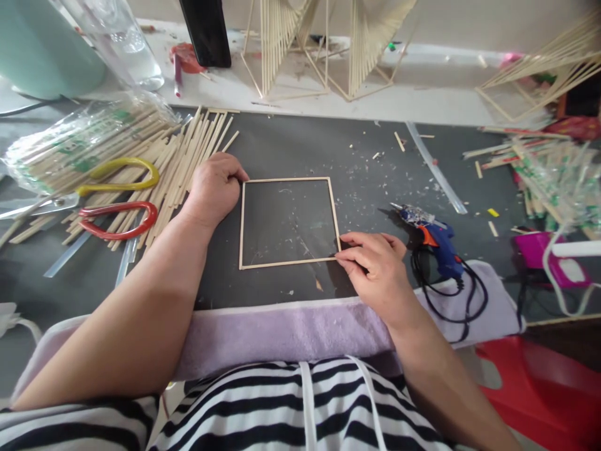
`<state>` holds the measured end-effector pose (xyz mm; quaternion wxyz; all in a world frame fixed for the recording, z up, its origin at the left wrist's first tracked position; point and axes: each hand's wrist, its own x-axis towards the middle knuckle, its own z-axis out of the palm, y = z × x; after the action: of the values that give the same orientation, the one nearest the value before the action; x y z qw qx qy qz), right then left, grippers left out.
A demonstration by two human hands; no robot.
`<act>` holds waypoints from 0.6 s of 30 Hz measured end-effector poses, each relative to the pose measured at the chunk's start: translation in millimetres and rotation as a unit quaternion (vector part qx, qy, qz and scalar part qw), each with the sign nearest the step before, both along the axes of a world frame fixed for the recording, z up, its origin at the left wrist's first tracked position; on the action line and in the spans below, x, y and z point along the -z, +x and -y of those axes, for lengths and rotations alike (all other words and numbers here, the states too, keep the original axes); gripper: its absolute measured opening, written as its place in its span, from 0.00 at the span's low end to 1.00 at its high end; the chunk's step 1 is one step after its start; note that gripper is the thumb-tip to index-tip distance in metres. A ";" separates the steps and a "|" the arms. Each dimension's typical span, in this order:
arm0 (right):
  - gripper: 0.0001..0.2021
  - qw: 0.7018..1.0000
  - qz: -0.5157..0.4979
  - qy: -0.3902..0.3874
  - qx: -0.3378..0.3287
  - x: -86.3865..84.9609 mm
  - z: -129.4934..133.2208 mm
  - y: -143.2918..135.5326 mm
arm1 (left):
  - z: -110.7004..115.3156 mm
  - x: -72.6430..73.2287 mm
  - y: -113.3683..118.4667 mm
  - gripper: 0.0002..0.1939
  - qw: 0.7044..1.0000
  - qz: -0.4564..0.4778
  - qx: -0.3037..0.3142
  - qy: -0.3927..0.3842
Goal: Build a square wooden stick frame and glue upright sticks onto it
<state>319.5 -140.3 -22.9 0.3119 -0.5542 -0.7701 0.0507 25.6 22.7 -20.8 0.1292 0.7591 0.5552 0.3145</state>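
A square frame of thin wooden sticks [286, 264] lies flat on the grey tabletop. My left hand [216, 186] is closed at its far left corner, with the fingertips on the stick there. At the near right corner, my right hand [378, 266] pinches the frame between thumb and fingers. To the right of that hand rests a blue and orange hot glue gun [441, 244], its black cord coiled beside it. Loose wooden sticks [178, 156] are heaped just left of my left hand.
Scissors [119, 235] with yellow and red handles lie on the sticks, near a plastic-wrapped bundle [84, 138]. A clear glue stick [436, 169] and wood scraps are scattered behind. Stick structures [282, 50] and a black phone [206, 31] stand along the back. A purple towel [282, 329] covers the front edge.
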 end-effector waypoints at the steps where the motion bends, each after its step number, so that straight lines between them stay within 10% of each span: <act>1: 0.07 1.000 -0.001 0.001 0.001 0.0 -0.1 -0.2 | 0.2 0.2 0.2 0.13 1.000 0.002 -0.001 0.002; 18: 0.10 1.000 0.009 0.018 -0.002 0.7 -3.0 -0.3 | -1.1 0.3 -0.1 0.11 1.000 0.018 0.015 0.012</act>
<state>319.2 -137.2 -23.7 0.3146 -0.5470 -0.7751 0.0319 25.6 23.7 -21.1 0.1350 0.7631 0.5372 0.3330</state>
